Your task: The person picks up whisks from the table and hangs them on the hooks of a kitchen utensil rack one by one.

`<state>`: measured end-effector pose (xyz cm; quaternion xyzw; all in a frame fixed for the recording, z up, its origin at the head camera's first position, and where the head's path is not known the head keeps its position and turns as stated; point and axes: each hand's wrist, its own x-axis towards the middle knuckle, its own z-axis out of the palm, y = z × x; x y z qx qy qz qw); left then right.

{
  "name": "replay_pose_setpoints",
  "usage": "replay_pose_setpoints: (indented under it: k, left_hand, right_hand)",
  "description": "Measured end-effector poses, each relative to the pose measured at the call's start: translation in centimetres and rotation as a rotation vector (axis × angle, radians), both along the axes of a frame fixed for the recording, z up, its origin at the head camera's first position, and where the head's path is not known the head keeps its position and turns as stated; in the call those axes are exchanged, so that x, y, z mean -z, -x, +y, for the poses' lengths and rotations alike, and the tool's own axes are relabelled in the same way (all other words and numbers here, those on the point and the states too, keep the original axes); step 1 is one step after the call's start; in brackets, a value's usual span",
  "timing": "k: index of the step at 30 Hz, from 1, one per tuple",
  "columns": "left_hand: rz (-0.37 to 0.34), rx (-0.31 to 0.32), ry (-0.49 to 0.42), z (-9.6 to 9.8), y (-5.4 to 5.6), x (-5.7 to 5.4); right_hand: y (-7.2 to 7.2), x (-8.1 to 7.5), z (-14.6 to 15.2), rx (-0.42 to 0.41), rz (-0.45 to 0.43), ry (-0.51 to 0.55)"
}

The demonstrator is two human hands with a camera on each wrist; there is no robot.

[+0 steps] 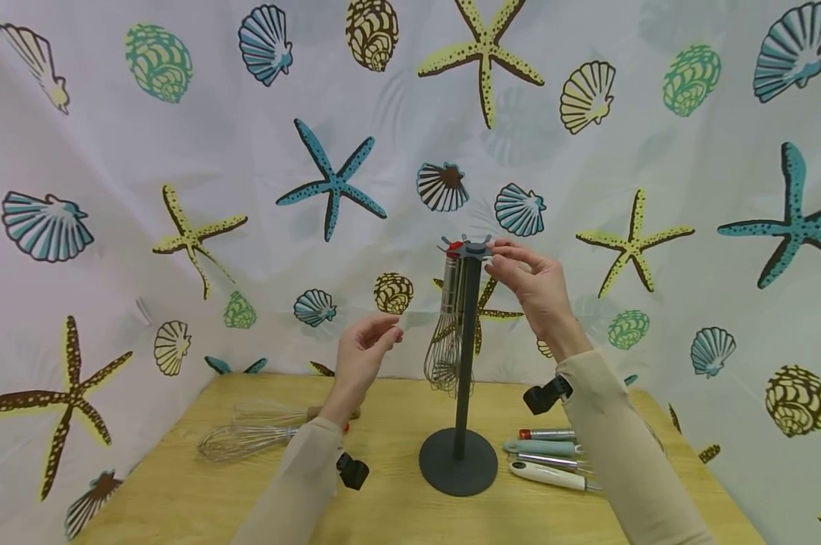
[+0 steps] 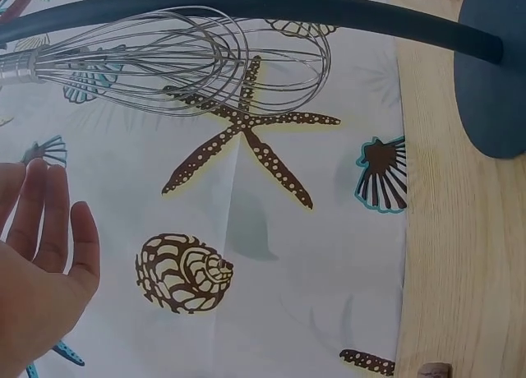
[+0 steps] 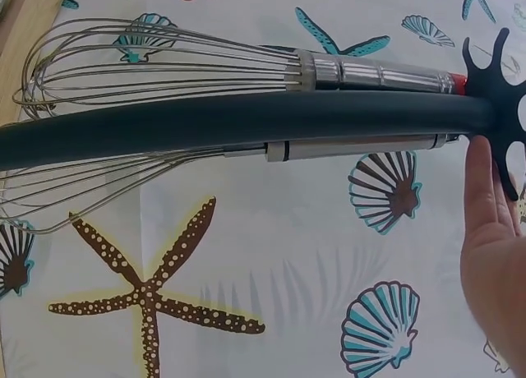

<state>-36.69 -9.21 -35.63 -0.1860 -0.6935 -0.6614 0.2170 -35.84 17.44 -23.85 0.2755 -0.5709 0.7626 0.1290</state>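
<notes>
At the lower left of the head view, two whisks (image 1: pixel 243 443) are laid on the wooden table (image 1: pixel 383 503), their handles partly covered by the left forearm. Just left of centre, the left hand (image 1: pixel 364 356) is raised, its fingers loosely bent and separated from the stand; nothing is held in it, and a narrow gap is left between thumb and forefinger. Right of centre, two steel-handled whisks are hung from the top of the dark stand (image 1: pixel 468 341), wire ends down; the nearer whisk (image 1: pixel 450 284) is tipped in red, and the other whisk (image 3: pixel 353 148) is partly hidden by the post in the head view. At the stand's hooked top, the right edge is touched by the right hand (image 1: pixel 535 291); whether a hook is pinched cannot be told. At the lower right, four utensil handles (image 1: pixel 550 475) are laid in a row, their far ends partly covered by the right sleeve (image 1: pixel 622 446). Behind everything, a white cloth (image 1: pixel 233 144) printed with starfish and shells is hung.
</notes>
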Motion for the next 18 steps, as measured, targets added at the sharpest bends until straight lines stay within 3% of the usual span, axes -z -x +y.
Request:
replay_pose_setpoints:
  k: [6, 18]
  left_hand:
    - [0.020, -0.015, -0.001, 0.0, -0.2, 0.4]
    - [0.039, -0.027, 0.052, -0.4, -0.3, 1.2]
  right_hand:
    - [0.0, 0.0, -0.3, 0.139, 0.010, -0.066]
    - [-0.3, -0.1, -0.4, 0.140, 0.006, -0.059]
